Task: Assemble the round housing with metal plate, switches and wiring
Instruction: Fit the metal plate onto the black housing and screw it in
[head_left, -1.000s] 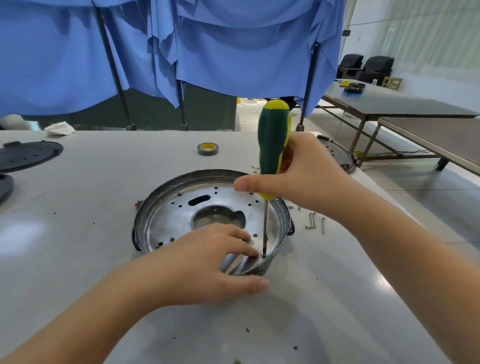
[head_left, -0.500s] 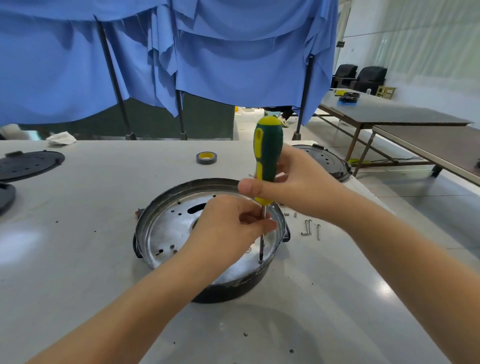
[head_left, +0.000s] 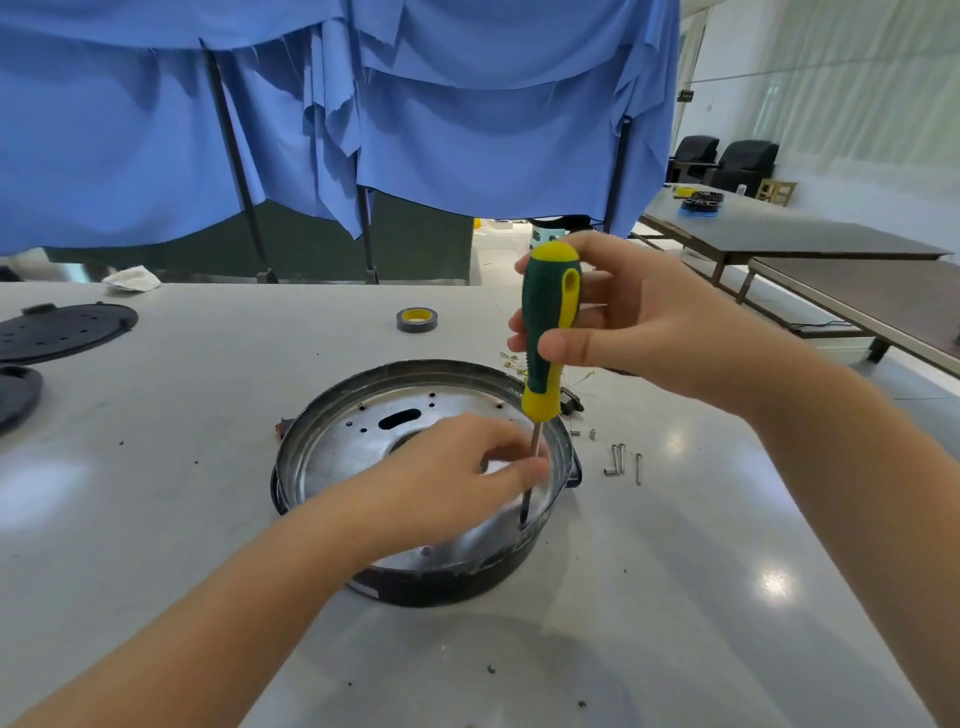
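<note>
Blue drapes behind, and on the grey bench (head_left: 156, 467) the round housing (head_left: 441, 582) already carries its metal plate (head_left: 363, 436), right hand (head_left: 639, 327) gripping the screwdriver (head_left: 548, 332), left hand (head_left: 457, 478) pinching its shaft near the rim — fastening underway, loose screws (head_left: 621, 460) remaining, switches and wiring apparently ahead.

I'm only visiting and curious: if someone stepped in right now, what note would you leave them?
Right hand grips the screwdriver upright, tip down near the metal plate's near-right edge.
Left hand pinches the shaft low down, steadying it.
Plate sits inside the round housing on the table.
Loose screws lie right of the housing.
Left: drive the screws; no switches or wiring show yet.
</note>
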